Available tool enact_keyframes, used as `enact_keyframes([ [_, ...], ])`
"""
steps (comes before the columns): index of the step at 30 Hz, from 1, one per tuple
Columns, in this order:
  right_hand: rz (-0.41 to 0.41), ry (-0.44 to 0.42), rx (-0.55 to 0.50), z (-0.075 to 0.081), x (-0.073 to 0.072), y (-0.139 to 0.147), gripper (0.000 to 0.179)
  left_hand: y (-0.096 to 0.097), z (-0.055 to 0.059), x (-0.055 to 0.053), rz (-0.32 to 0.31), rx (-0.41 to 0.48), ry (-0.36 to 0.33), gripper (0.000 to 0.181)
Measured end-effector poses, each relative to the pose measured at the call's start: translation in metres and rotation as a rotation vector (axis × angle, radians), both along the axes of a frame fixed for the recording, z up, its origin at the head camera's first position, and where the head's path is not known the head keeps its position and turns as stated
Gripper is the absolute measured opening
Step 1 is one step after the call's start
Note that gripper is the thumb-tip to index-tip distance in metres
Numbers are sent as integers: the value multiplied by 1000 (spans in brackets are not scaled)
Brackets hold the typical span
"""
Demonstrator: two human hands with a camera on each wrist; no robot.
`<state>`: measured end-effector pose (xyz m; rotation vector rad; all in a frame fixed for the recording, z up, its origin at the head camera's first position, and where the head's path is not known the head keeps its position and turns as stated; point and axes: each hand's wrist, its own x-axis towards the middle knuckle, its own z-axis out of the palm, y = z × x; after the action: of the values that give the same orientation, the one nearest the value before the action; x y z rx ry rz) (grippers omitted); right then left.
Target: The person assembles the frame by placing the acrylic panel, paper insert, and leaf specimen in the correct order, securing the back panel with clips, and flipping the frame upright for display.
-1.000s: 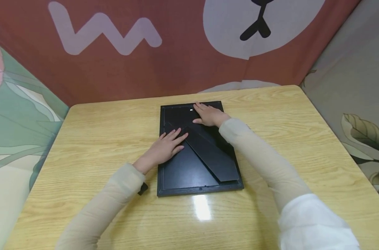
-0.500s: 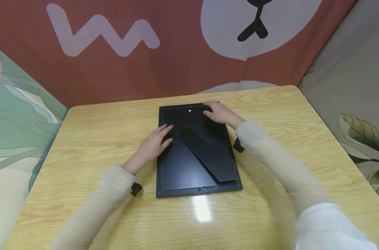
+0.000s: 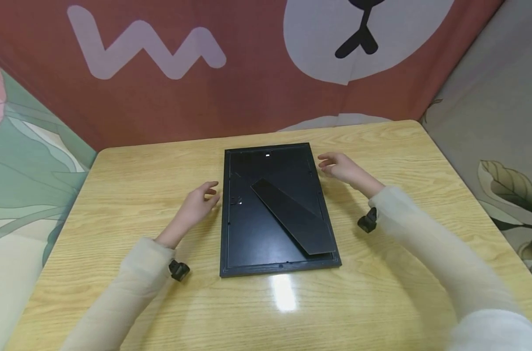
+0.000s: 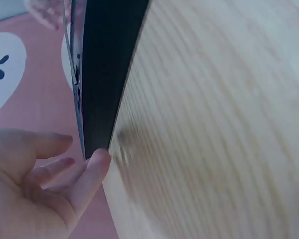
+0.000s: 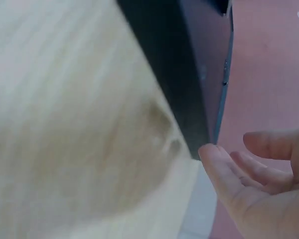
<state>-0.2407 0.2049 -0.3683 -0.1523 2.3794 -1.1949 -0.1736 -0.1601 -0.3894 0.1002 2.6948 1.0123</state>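
Observation:
A black picture frame [image 3: 266, 234] lies on the table with its back facing up. Its stand leg [image 3: 292, 217] slants across the backing toward the lower right corner. To the left of the frame, my left hand [image 3: 195, 207] hovers just off the long edge, fingers loosely bent and holding nothing. On the opposite side my right hand [image 3: 342, 168] is beside the upper right edge, also holding nothing, its fingers relaxed. Both wrist views show the frame's side edge [image 4: 104, 74] close to the fingertips; contact cannot be made out there.
The light wood table [image 3: 138, 180] spreads out around the frame. A red-brown printed cloth [image 3: 248, 97] hangs behind its far edge, with patterned cloths at left and right. Small black devices [image 3: 367, 220] are strapped at both wrists.
Both hands have lifted off the frame's back and moved outward, the left hand to the left and the right hand to the right. The frame stays in place.

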Motion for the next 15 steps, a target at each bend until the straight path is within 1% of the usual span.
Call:
enact_keyframes([
  [3,-30,-79,-63,-4,7,9,51,-3,-3,-1,10,61,-67,48],
  [6,-29,-140,-120,-9,13,16,51,-5,-4,-2,20,147,-139,47],
  [10,-22,-197,-174,-15,18,20,51,-5,-4,-2,41,242,-234,47],
  [15,-49,-269,-212,-19,20,19,50,-3,-6,-3,73,292,-321,48],
])
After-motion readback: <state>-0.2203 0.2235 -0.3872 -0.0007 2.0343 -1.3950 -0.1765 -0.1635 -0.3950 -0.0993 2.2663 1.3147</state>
